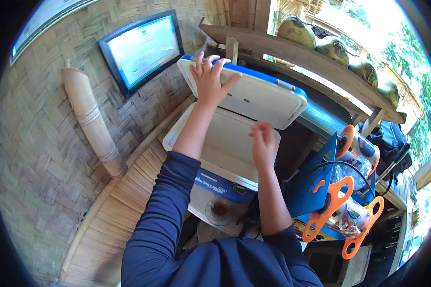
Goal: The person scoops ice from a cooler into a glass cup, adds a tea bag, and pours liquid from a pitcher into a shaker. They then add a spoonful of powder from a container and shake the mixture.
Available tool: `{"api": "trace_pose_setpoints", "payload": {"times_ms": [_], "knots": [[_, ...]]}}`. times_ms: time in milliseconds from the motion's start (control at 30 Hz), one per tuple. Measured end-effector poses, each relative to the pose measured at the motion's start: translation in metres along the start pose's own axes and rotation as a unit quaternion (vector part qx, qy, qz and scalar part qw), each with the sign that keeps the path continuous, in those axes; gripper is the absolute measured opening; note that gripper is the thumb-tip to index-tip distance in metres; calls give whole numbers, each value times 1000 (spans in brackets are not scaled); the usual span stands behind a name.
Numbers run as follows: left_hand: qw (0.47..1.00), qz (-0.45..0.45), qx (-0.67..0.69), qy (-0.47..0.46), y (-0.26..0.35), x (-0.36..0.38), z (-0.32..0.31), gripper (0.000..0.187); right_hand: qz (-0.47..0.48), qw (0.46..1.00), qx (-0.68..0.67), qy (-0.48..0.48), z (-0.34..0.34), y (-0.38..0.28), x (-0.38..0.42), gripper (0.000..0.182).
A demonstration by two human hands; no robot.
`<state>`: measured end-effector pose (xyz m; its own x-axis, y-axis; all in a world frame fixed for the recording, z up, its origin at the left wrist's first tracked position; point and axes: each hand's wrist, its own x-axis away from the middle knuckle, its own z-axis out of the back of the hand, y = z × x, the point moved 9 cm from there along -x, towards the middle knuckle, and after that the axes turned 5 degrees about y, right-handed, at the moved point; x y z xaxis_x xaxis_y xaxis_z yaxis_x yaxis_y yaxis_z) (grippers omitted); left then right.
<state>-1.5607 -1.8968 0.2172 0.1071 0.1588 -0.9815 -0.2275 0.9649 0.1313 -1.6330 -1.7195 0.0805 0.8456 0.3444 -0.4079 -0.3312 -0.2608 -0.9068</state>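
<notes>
A blue-and-white cooler box (215, 184) stands in front of me with its lid (263, 103) raised, the white underside facing me. My left hand (209, 81) grips the lid's upper left edge, fingers hooked over the blue rim and thumb spread on the underside. Over the right part of the opening is my right hand (262, 143), with bent fingers blurred by motion. What it holds, if anything, I cannot tell. The white inner walls of the cooler show between my forearms. A glass (220, 209) with dark liquid is at the cooler's front.
To the right stands a blue rack (311, 184) with orange hook-shaped parts (330, 205) and plastic-wrapped items. Coconuts (333, 48) sit on a wooden ledge (301, 48) behind. A framed certificate (141, 48) and a bamboo tube (93, 122) are against the woven wall. Bamboo slats (115, 220) lie left.
</notes>
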Motion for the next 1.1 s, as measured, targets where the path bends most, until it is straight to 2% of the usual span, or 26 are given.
{"api": "trace_pose_setpoints", "payload": {"times_ms": [67,133,167,233,267,333,367,433,467,533,600,667,733,800,900,1100], "knots": [[999,-8,7,37,-4,-9,-17,53,-43,985,103,-132,-41,30,-9,29],[999,-12,13,48,-5,-11,-25,54,-69,943,214,-245,-66,35,-11,33],[998,-12,4,63,-6,-12,-26,55,-72,944,217,-238,-69,40,-17,33],[997,-14,7,77,-6,-12,-29,55,-72,894,318,-307,-88,67,-19,38],[997,-9,7,77,-7,-11,-29,56,-74,894,318,-305,-95,79,-23,38],[997,-3,7,77,-11,-4,-31,57,-31,828,424,-366,-117,113,-24,38],[995,-5,32,93,-14,1,-30,58,-31,827,425,-367,-127,126,-27,38],[992,0,53,112,-21,7,-33,60,-46,656,563,-501,-143,166,-10,32],[989,-9,70,128,-24,13,-32,61,-46,649,565,-507,-146,176,-8,32],[987,-14,87,136,-32,27,-29,62,-75,498,606,-616,-139,213,29,40],[990,-28,69,123,-39,33,-30,63,-41,462,586,-664,-127,255,57,40],[991,-47,45,114,-38,38,-33,66,-46,444,582,-680,-113,275,72,39],[992,-10,59,111,-44,43,-40,62,-50,438,578,-687,-147,291,91,39],[990,19,78,115,-51,46,-43,60,-57,437,573,-691,-147,304,95,38],[987,23,92,129,-55,48,-40,60,-69,443,567,-692,-138,318,141,37],[986,23,94,134,-56,49,-41,62,-99,465,565,-674,-140,339,155,35]]}}
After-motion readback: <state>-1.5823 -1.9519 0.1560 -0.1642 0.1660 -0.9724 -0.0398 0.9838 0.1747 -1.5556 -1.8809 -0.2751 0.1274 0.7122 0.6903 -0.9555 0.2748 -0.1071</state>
